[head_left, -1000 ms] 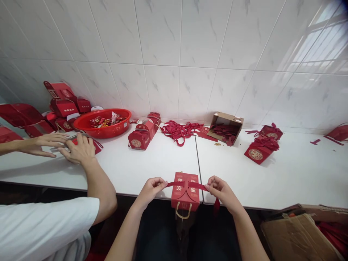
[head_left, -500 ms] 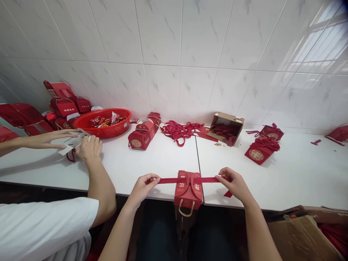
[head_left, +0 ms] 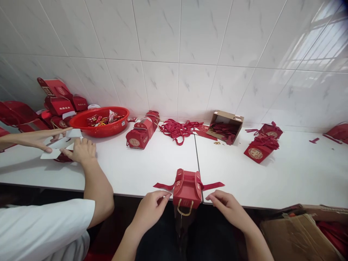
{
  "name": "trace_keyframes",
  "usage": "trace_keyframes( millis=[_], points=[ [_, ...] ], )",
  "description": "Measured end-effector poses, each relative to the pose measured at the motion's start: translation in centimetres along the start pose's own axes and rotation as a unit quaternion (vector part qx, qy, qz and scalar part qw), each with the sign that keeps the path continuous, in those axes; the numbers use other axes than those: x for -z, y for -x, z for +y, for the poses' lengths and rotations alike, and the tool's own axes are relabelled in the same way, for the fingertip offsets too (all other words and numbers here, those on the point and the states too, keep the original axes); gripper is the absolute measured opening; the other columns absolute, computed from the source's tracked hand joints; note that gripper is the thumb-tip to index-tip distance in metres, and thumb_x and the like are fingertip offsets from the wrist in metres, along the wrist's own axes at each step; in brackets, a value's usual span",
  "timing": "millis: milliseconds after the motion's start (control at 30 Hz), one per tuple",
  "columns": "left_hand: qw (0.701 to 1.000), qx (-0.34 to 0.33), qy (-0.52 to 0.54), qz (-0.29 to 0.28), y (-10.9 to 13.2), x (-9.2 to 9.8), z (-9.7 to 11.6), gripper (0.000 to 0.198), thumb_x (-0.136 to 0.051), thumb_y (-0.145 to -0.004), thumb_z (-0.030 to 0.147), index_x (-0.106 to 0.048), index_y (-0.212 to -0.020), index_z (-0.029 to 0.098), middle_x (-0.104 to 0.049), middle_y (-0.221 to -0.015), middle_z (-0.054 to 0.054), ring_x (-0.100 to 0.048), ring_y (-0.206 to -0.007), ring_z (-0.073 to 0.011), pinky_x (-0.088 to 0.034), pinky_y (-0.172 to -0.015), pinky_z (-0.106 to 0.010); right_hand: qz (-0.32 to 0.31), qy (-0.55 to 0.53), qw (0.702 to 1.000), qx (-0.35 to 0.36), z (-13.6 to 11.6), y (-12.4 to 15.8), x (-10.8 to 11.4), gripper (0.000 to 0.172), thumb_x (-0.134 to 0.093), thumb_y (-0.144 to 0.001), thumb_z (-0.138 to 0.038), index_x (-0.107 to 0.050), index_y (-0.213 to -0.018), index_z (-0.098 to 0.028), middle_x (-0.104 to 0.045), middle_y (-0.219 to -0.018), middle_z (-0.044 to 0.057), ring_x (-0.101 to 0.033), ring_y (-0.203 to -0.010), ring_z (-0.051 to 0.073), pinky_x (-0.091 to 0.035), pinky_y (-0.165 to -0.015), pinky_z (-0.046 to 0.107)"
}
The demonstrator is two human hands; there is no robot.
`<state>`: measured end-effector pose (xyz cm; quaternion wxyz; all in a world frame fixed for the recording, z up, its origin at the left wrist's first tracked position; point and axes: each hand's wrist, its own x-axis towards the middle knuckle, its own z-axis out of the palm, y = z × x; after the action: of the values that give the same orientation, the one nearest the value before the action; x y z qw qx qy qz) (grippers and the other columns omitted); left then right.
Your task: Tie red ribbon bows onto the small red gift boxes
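A small red gift box (head_left: 187, 191) with a gold cord handle stands at the near edge of the white table (head_left: 130, 170). A red ribbon (head_left: 215, 185) passes through its top flaps, and both ends lie loose to either side. My left hand (head_left: 152, 209) is just left of the box, fingertips close to its side. My right hand (head_left: 227, 206) is just right of it, below the ribbon's right end. Neither hand holds anything, and the fingers are loosely apart.
A co-worker in a white sleeve (head_left: 40, 228) handles a white card piece (head_left: 58, 146) at left. A red basin (head_left: 102, 123) of sweets, finished red boxes (head_left: 141, 132), a ribbon pile (head_left: 178, 128), a brown carton (head_left: 225, 125) and more boxes (head_left: 261, 146) stand along the wall.
Both hands let go of the ribbon they had pulled taut and dropped toward the table edge beside the box. The ribbon ends now lie slack. The co-worker lifted a white card piece.
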<state>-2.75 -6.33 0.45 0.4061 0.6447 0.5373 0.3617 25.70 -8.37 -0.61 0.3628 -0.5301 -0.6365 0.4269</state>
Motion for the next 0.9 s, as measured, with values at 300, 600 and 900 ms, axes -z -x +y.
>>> trace_keyframes(
  millis=[300, 600, 900],
  points=[
    [0.982, 0.112, 0.134, -0.069, -1.0, -1.5, -1.3, 0.057, -0.053, -0.083, 0.044, -0.047, -0.134, 0.02, -0.05, -0.045, 0.006, -0.047, -0.044, -0.0143, -0.035, -0.051, -0.024, 0.055, -0.46, 0.869, -0.173, 1.4, -1.0, -5.0, 0.036, -0.059, -0.081, -0.053, -0.063, -0.077, -0.018, -0.048, -0.062, -0.004, -0.022, -0.039, 0.003, -0.012, -0.036, 0.019],
    [0.844, 0.165, 0.508, 0.054, -1.0, -2.5, 0.5, 0.044, -0.06, -0.081, 0.016, -0.049, -0.122, 0.024, -0.061, -0.117, -0.01, -0.065, -0.074, -0.0156, -0.051, -0.062, -0.029, 0.139, -0.686, 0.691, -0.181, 1.6, -1.3, -4.4, 0.025, -0.063, -0.08, -0.014, -0.062, -0.102, -0.024, -0.063, -0.103, 0.004, -0.062, -0.069, 0.008, -0.052, -0.052, 0.019],
    [0.653, 0.282, 0.693, 0.117, -1.3, -3.3, 0.6, 0.01, -0.052, -0.087, 0.01, -0.061, -0.087, 0.013, -0.069, -0.082, -0.005, -0.065, -0.062, -0.0089, -0.048, -0.044, -0.015, 0.153, -0.721, 0.65, -0.184, 1.3, -1.4, -3.9, 0.009, -0.058, -0.085, -0.019, -0.061, -0.093, -0.02, -0.064, -0.086, 0.003, -0.057, -0.06, 0.008, -0.05, -0.046, 0.018]
  ],
)
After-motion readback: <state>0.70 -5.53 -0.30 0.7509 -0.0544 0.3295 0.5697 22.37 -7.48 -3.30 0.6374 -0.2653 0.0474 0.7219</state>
